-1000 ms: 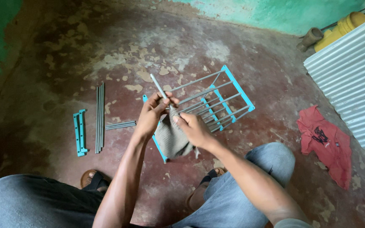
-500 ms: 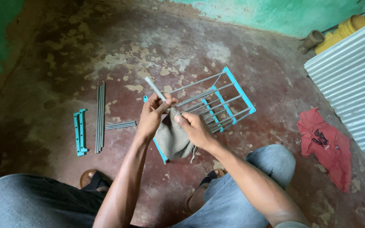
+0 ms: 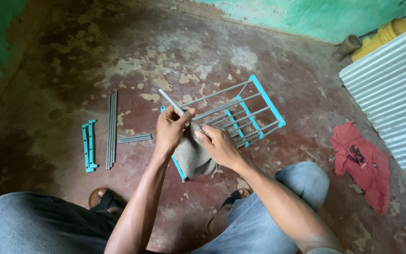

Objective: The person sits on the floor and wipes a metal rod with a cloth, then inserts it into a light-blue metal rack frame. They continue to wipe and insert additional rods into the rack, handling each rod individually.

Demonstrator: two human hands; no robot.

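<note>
Grey cloth (image 3: 192,157) is bunched in the right hand (image 3: 219,146), whose fingers close around it and press it against a thin grey metal rod (image 3: 171,101). The left hand (image 3: 172,129) pinches that rod near its lower end, so the rod sticks up and away to the left, above the middle of the floor (image 3: 259,61). Just beyond the hands lies a partly built rack (image 3: 240,115), grey rods already set between blue side rails. Judging by this, the work is midway: loose long rods (image 3: 112,129), short rods (image 3: 135,138) and blue rails (image 3: 89,146) still lie unfitted toward the floor's left side. A red rag (image 3: 363,162) lies near the right edge.
</note>
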